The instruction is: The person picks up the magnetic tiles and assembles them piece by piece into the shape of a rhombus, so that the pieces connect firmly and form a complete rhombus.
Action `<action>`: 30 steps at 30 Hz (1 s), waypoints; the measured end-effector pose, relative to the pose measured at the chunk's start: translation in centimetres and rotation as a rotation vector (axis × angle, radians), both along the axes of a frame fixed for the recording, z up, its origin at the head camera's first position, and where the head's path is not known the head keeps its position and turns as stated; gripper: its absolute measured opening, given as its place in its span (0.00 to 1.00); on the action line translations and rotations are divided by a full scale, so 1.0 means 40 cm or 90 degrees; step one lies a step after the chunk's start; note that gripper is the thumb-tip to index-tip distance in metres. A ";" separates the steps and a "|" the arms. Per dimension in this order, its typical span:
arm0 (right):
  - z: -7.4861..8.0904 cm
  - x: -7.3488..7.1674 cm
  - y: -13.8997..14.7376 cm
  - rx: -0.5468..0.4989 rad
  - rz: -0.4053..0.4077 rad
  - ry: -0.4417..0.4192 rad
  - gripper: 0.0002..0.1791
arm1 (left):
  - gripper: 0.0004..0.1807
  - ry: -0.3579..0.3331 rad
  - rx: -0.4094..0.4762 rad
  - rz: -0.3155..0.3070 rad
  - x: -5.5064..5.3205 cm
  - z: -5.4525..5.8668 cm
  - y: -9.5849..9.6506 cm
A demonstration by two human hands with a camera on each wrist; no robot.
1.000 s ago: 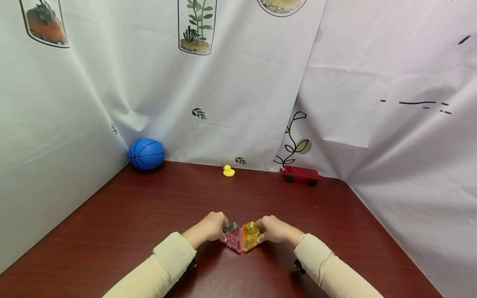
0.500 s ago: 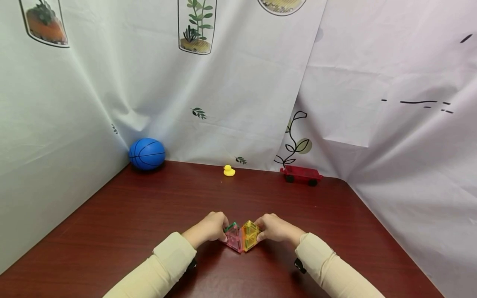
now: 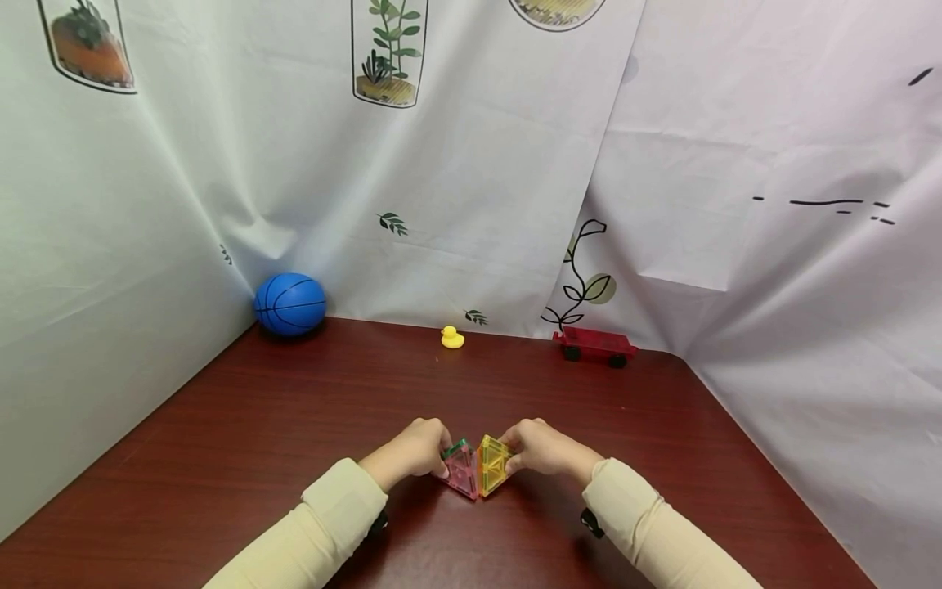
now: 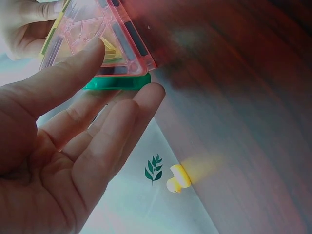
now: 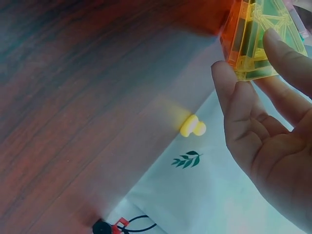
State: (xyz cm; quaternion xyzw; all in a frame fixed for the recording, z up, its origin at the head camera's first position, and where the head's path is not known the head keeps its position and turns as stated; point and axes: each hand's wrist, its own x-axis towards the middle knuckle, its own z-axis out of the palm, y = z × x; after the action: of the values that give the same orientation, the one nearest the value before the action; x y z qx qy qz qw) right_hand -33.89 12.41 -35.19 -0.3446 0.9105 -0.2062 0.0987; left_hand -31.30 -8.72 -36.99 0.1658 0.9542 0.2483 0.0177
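See-through magnetic tiles stand together at the middle of the brown table [image 3: 331,393]. On their left side, my left hand [image 3: 416,448] pinches a pink triangular tile [image 3: 462,477] and a green tile [image 4: 117,83], thumb on the pink face and fingertips under the green edge. Across from it, my right hand [image 3: 545,450] holds a yellow triangular tile [image 3: 494,465] joined to an orange tile [image 5: 236,36], its thumb on the yellow face. In the head view the pink and yellow pieces meet near their lower corners. How the far sides join is hidden.
A yellow toy duck [image 3: 452,338] sits at the table's back edge. To its left is a blue ball [image 3: 290,304] in the corner, and to its right a red toy wagon [image 3: 596,343]. White printed cloth [image 3: 471,204] hangs behind.
The right hand has shifted slightly up and turned the yellow and orange tiles a little, so the yellow face looks narrower. The left hand and the pink tile look still.
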 end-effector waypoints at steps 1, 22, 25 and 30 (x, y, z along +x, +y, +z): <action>0.001 0.000 -0.001 -0.003 0.001 0.000 0.12 | 0.10 -0.001 0.001 0.001 0.000 0.000 0.000; 0.022 0.006 -0.010 -0.039 -0.010 0.000 0.12 | 0.11 -0.024 0.006 0.006 -0.002 0.004 0.006; 0.024 0.004 -0.008 -0.039 -0.008 0.004 0.12 | 0.11 -0.024 0.015 0.002 -0.002 0.005 0.004; 0.035 0.002 0.005 -0.030 -0.026 0.015 0.15 | 0.12 -0.024 0.033 0.010 -0.004 0.008 -0.008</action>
State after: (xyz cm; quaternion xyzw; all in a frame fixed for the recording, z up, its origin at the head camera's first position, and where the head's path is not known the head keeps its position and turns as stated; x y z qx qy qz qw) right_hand -33.82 12.61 -33.79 -0.3308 0.9132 -0.2256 0.0757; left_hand -31.47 -9.06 -36.66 0.1538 0.9483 0.2762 0.0294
